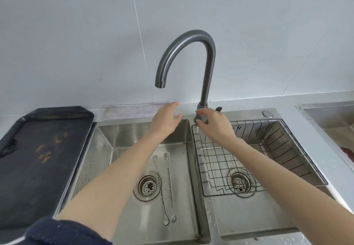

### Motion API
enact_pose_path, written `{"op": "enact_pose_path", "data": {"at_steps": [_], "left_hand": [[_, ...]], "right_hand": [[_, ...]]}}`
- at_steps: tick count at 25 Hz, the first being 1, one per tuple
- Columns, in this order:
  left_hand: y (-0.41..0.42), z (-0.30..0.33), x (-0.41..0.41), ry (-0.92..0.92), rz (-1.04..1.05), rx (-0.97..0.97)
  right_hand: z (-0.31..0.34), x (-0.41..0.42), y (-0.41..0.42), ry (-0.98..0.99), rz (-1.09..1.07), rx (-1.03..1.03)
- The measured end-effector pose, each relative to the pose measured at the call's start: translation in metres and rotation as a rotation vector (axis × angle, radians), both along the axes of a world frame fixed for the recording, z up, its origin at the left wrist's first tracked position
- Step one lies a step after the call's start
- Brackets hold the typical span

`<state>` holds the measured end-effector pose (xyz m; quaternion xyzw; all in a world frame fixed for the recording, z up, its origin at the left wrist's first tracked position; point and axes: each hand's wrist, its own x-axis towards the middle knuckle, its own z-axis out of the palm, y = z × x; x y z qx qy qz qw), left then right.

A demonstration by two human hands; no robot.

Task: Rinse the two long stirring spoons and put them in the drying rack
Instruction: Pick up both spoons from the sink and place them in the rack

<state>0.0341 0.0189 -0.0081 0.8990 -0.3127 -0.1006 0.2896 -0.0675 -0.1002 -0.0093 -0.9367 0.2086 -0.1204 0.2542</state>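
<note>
Two long twisted metal stirring spoons [168, 189] lie side by side on the floor of the left sink basin [107, 149], just right of its drain, bowls toward me and forked ends away. The black wire drying rack [287, 149] sits in the right basin and holds nothing. My left hand [164, 119] hovers open over the back of the left basin, fingers spread, well above the spoons. My right hand [214, 124] is at the foot of the grey gooseneck faucet [206, 68], with fingers and thumb curled round the faucet base. No water runs from the spout.
A dark tray [38, 158] lies on the counter left of the sink. A pale cloth [132, 110] lies along the wall behind the left basin. The faucet lever [218, 108] points back right. Another steel basin [329, 116] is at the far right.
</note>
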Motion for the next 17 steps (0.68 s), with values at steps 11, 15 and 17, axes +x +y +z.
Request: {"op": "enact_pose_path", "data": {"at_steps": [11, 15, 17], "left_hand": [[0.084, -0.047, 0.008, 0.012, 0.05, 0.202], [0.103, -0.07, 0.016, 0.063, 0.04, 0.259], [0.11, -0.085, 0.021, 0.108, 0.054, 0.281]], "right_hand": [[-0.043, 0.016, 0.066, 0.23, 0.069, 0.104], [-0.066, 0.03, 0.079, 0.312, 0.052, 0.142], [-0.079, 0.037, 0.084, 0.36, 0.037, 0.172]]}}
